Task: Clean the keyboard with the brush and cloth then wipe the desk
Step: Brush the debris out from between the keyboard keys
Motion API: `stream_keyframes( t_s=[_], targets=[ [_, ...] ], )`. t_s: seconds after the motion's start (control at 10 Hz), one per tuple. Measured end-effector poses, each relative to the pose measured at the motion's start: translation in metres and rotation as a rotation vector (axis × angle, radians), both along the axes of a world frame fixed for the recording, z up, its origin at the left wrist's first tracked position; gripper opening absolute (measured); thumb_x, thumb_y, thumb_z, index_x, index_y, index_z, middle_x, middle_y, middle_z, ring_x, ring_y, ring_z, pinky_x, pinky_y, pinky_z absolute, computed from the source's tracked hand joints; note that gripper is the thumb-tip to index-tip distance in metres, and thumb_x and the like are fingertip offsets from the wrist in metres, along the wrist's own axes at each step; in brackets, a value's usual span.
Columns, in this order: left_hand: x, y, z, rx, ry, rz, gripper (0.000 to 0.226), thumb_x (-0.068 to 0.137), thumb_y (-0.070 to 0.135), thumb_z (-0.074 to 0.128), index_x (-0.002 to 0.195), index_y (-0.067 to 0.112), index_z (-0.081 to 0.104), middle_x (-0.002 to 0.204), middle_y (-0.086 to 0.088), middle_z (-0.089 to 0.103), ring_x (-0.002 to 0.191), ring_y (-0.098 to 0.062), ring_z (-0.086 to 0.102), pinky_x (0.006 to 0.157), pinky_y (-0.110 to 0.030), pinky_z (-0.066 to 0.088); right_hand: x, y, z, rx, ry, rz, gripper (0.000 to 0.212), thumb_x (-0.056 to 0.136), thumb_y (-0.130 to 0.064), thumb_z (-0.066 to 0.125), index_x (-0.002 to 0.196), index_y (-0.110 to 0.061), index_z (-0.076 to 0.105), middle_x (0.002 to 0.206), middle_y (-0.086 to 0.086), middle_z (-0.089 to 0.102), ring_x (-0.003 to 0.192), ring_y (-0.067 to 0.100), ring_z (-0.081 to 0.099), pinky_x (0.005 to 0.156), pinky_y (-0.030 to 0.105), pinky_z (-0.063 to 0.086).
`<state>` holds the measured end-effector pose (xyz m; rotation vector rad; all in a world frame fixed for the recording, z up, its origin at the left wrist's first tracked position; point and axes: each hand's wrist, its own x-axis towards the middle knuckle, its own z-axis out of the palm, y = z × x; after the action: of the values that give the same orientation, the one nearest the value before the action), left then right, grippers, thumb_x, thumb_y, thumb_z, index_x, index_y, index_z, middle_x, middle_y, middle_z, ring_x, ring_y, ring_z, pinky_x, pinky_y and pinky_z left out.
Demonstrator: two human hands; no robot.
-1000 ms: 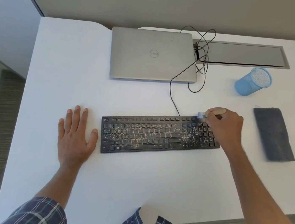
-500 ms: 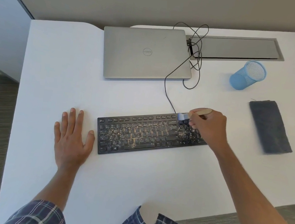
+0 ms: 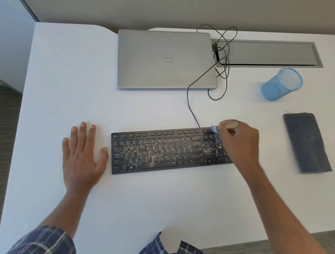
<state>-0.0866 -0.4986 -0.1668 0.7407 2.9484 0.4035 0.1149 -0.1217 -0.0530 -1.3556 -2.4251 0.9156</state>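
- The left hand (image 3: 82, 158) lay flat, fingers straight and spread, just left of the keyboard (image 3: 159, 153), probably for balance.
- The right hand (image 3: 238, 144) pinched the brush (image 3: 217, 129), its bristles on the keyboard's far-right keys, likely sweeping crumbs (image 3: 210, 151).
- The cloth (image 3: 307, 142) lay right of the keyboard, unused.

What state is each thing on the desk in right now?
Black corded keyboard: strewn with crumbs.
Wooden-handled brush: gripped, bristles on keyboard's top-right keys.
Dark grey folded cloth: unused.
Silver laptop: closed.
Blue mesh cup: upright, empty.
Left hand: flat on white desk.
Right hand: gripping brush.
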Motion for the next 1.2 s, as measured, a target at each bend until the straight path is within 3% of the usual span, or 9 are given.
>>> stream_keyframes(
  t_s=[0.1, 0.5, 0.6, 0.8, 1.0, 1.2],
  targets=[
    [0.000, 0.000, 0.000, -0.003, 0.003, 0.004, 0.076, 0.104, 0.051, 0.034, 0.173, 0.024, 0.018, 0.182, 0.001, 0.007, 0.168, -0.024, 0.002, 0.134, -0.056, 0.009, -0.011, -0.015, -0.014, 0.118, -0.073, 0.121, 0.017, 0.101, -0.033, 0.068, 0.092, -0.026, 0.080, 0.085, -0.005, 0.077, 0.077, 0.021, 0.067, 0.078, 0.034, 0.053],
    [0.000, 0.000, 0.000, 0.003, -0.003, 0.005, 0.076, 0.104, 0.051, 0.035, 0.173, 0.024, 0.018, 0.182, 0.002, 0.006, 0.168, -0.023, 0.001, 0.135, -0.055, 0.008, -0.047, -0.080, -0.020, 0.092, -0.035, 0.293, 0.023, 0.106, -0.034, 0.063, 0.096, -0.025, 0.081, 0.079, -0.008, 0.074, 0.069, 0.012, 0.063, 0.067, 0.030, 0.051],
    [0.000, 0.000, 0.000, 0.003, -0.005, 0.006, 0.076, 0.104, 0.051, 0.035, 0.173, 0.024, 0.018, 0.182, 0.002, 0.006, 0.168, -0.023, 0.001, 0.135, -0.055, 0.008, -0.050, -0.090, -0.014, 0.015, -0.002, 0.287, 0.019, 0.104, -0.034, 0.066, 0.095, -0.027, 0.081, 0.077, -0.010, 0.073, 0.065, 0.009, 0.060, 0.063, 0.029, 0.050],
    [0.000, 0.001, 0.000, -0.001, -0.010, 0.009, 0.076, 0.104, 0.050, 0.036, 0.173, 0.024, 0.019, 0.182, 0.001, 0.007, 0.168, -0.024, 0.002, 0.135, -0.054, 0.007, -0.036, -0.053, 0.006, -0.102, 0.073, 0.048, 0.010, 0.100, -0.032, 0.072, 0.094, -0.031, 0.079, 0.076, -0.016, 0.074, 0.067, 0.001, 0.069, 0.062, 0.015, 0.050],
    [0.000, 0.001, 0.001, -0.002, -0.007, 0.007, 0.076, 0.104, 0.050, 0.035, 0.173, 0.024, 0.019, 0.182, 0.001, 0.007, 0.168, -0.024, 0.001, 0.135, -0.054, 0.007, -0.035, -0.046, 0.007, -0.114, 0.062, 0.034, 0.020, 0.097, -0.025, 0.071, 0.082, -0.038, 0.073, 0.073, -0.020, 0.072, 0.069, -0.001, 0.069, 0.066, 0.020, 0.053],
    [0.000, 0.001, 0.001, -0.001, -0.006, 0.006, 0.076, 0.103, 0.050, 0.035, 0.173, 0.024, 0.019, 0.182, 0.001, 0.007, 0.168, -0.024, 0.002, 0.135, -0.054, 0.007, -0.027, -0.048, 0.007, -0.065, -0.035, 0.095, 0.020, 0.095, -0.022, 0.069, 0.080, -0.031, 0.078, 0.066, -0.013, 0.071, 0.066, 0.017, 0.066, 0.065, 0.031, 0.052]
  ],
)
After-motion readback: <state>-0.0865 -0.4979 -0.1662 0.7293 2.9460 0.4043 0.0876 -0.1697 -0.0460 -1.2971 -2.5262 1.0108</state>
